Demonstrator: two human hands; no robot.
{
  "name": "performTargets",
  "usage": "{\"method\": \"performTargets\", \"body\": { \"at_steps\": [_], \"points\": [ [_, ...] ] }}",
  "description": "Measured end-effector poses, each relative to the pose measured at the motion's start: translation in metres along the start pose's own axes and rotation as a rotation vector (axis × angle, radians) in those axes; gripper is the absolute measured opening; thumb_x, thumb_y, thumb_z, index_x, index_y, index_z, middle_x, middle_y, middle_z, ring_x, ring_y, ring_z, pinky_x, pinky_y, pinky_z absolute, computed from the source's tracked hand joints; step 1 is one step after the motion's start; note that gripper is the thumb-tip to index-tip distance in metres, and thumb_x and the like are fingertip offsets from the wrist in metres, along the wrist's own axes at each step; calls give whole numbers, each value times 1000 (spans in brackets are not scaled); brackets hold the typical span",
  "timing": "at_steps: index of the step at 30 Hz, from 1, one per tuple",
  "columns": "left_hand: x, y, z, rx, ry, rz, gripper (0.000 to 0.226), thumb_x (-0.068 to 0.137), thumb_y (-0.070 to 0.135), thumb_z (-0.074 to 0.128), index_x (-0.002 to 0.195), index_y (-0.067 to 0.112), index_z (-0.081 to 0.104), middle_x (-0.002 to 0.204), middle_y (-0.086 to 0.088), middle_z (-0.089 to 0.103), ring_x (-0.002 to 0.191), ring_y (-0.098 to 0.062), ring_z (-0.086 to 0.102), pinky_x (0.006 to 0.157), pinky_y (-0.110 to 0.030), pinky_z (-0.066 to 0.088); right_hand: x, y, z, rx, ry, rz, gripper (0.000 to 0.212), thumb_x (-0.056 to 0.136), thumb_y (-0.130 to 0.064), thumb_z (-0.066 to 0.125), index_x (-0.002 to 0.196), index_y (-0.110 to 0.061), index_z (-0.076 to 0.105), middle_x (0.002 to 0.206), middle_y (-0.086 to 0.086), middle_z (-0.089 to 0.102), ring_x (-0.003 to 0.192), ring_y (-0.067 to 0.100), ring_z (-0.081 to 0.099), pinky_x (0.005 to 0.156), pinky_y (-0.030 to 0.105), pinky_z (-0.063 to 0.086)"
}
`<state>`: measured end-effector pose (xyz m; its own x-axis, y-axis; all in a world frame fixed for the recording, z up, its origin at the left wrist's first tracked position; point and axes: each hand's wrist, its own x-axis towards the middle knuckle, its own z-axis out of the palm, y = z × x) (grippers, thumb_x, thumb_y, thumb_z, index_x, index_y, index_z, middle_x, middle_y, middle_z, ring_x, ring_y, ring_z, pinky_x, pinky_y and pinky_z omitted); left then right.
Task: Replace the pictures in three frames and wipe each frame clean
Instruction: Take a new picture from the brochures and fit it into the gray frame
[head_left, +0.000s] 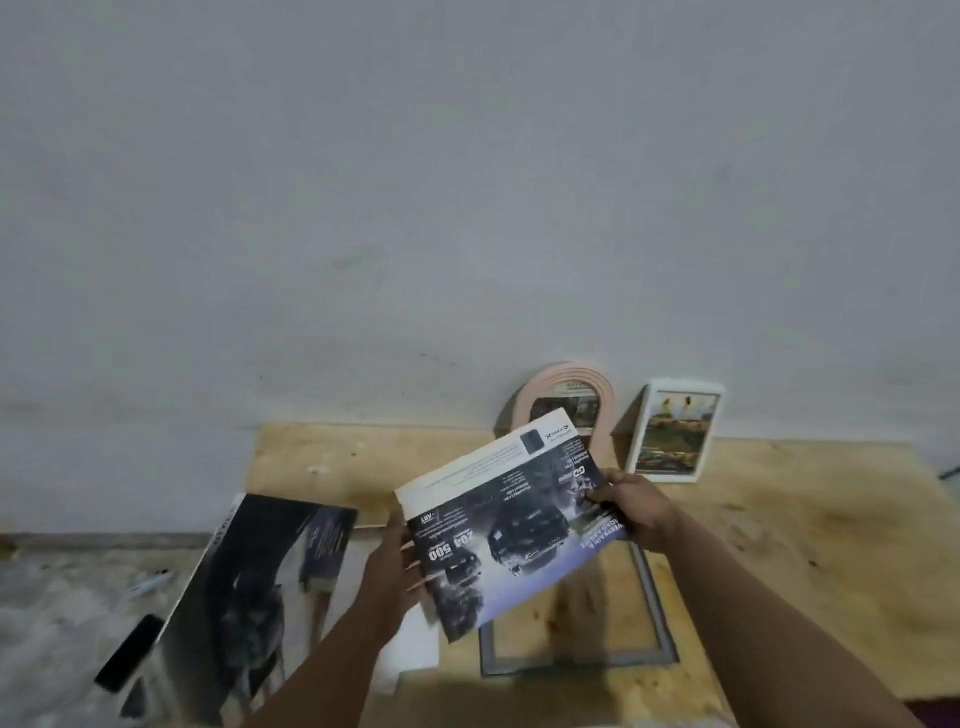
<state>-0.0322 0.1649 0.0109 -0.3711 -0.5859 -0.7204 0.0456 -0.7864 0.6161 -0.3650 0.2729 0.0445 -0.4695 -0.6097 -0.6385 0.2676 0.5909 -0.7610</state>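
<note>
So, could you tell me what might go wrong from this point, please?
The printed page is held in the air by its edges, the left hand on one side and the right hand on the other, so it could crease or tear. It looks larger than the grey frame lying flat beneath it and may need trimming. The pink arched frame leaning on the wall could be knocked over.
</note>
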Motion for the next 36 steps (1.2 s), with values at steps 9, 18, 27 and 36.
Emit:
{"method": "performTargets", "body": {
  "at_steps": [9,18,27,36],
  "points": [
    [8,-65,89,310,82,51,16,99,28,66,105,16,75,91,-7,80,87,-28,75,87,-42,59,-16,99,-80,-67,192,24,47,81,10,77,122,-5,61,99,19,78,83,38,76,75,46,62],
    [10,-115,106,594,243,69,19,100,31,64,95,18,76,83,0,79,83,-24,76,92,-46,58,-9,157,-97,-468,69,-22,56,87,-17,76,139,-21,56,120,-2,72,102,19,69,92,41,59],
    [6,-132,113,836,281,174,9,100,33,61,102,28,68,100,-3,75,91,-21,70,90,-38,56,-21,161,-106,-747,65,-13,43,86,-29,64,129,-30,57,117,-3,73,96,20,68,80,31,54],
    [10,-146,101,1048,324,212,21,96,25,65,107,10,76,93,-5,76,78,-16,68,65,-26,47,-12,166,-113,-920,-23,-16,57,85,-39,58,139,-33,43,125,5,53,123,26,54,101,41,53]
  ]
}}
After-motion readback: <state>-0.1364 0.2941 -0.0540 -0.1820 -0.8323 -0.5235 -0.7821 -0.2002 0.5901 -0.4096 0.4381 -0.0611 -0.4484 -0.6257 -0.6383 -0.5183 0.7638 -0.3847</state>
